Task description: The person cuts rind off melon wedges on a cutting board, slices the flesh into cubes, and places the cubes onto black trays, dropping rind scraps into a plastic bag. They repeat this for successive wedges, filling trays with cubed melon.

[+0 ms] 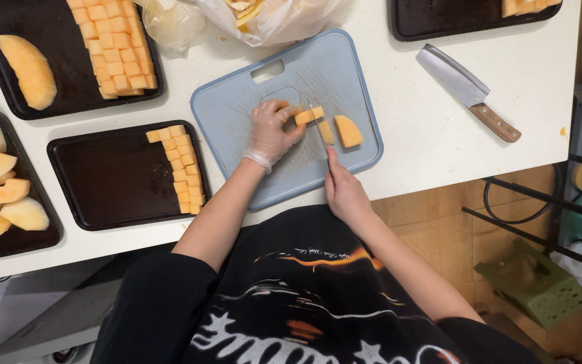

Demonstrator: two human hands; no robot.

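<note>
Pressing down at the centre of the frame, the gloved left hand [271, 133] pins a melon strip [309, 114] on the blue cutting board [237, 108]. The bare right hand [345, 192] is wrapped tight around a small knife [318, 125], whose blade stands just beside two cut pieces. A black tray [102, 182] with cubes lies to the left, a cleaver [466, 91] at upper right.

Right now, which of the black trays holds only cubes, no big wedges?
The black tray just left of the cutting board: it holds one column of melon cubes. The other left-side trays carry large wedges.
</note>
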